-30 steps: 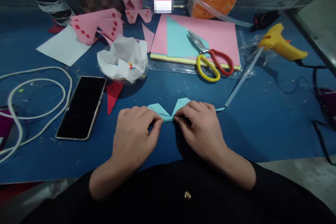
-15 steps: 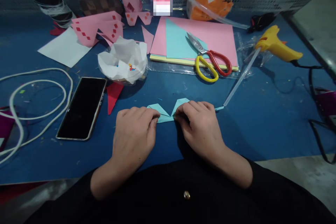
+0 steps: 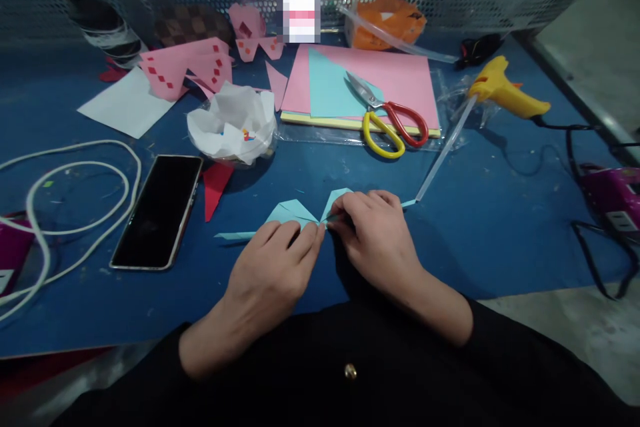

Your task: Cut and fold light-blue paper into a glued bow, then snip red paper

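A light blue folded paper piece (image 3: 291, 211) lies on the blue table under both hands. It has two wing-like flaps meeting in a notch, and a thin strip pokes out at either end. My left hand (image 3: 275, 263) is closed on its lower edge, thumb and fingertips close to the notch. Just right of the notch, my right hand (image 3: 375, 230) pinches the other half, hiding much of it. The two sets of fingertips almost meet. Beyond the right hand, a clear glue stick (image 3: 447, 150) reaches from the yellow glue gun (image 3: 510, 90) down to the strip's right end.
Scissors (image 3: 385, 113) with red and yellow handles rest on pink and light blue paper sheets (image 3: 407, 77). To the left are a phone (image 3: 157, 210), a red paper scrap (image 3: 217, 190), a paper-lined bowl (image 3: 233, 123), a pink paper mask (image 3: 187, 67) and a white cable (image 3: 83, 163).
My left hand has slid right and inward along the paper toward the notch, uncovering the left flap and strip end. My right hand keeps its pinch. The view has shifted slightly.
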